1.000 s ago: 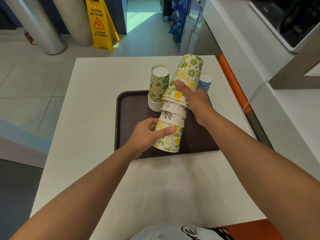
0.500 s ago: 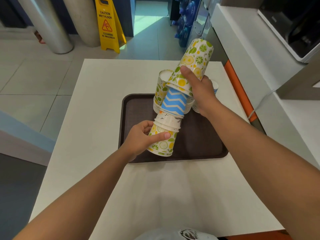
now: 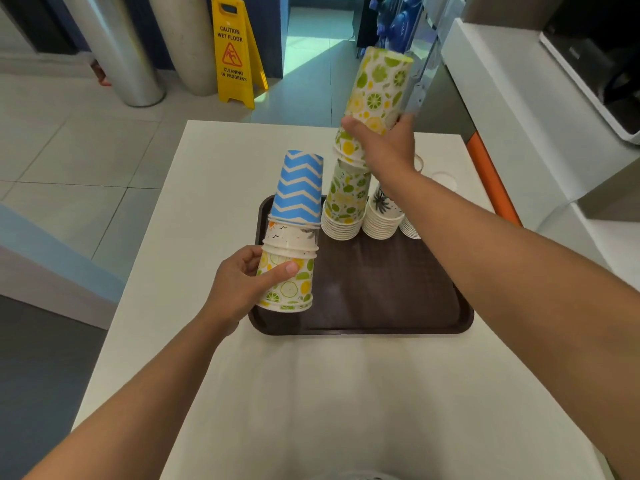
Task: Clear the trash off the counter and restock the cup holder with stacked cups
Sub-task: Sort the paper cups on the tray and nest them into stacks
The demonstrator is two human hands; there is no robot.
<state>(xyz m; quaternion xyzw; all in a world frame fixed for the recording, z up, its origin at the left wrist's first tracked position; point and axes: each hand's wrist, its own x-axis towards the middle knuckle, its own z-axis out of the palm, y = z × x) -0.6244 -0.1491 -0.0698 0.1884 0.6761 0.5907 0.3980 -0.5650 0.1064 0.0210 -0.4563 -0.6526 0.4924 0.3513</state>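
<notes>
A short stack of upside-down paper cups, topped by a blue-and-white zigzag cup [image 3: 298,187] over a pale printed cup and a lemon-print cup [image 3: 287,285], stands on the near left corner of the dark brown plastic tray [image 3: 381,292]. Its long axis runs upright, leaning slightly right at the top, bases up. The left hand [image 3: 239,289] grips the lemon-print cup, thumb across the front, fingers [image 3: 247,261] curled round the far left side. The tray's left rim lies just under those fingers.

Up and to the right, the right hand [image 3: 384,150] holds a tall stack of green-and-yellow citrus-print paper cups [image 3: 377,95] in the air, apart from the blue-topped stack, upright with a slight tilt, thumb on its left side and fingers wrapped behind. Below this hand, three more inverted cup stacks [image 3: 346,209] stand along the tray's far edge. The tray's middle and right are bare, as is the white tabletop [image 3: 311,393] nearer the person.
</notes>
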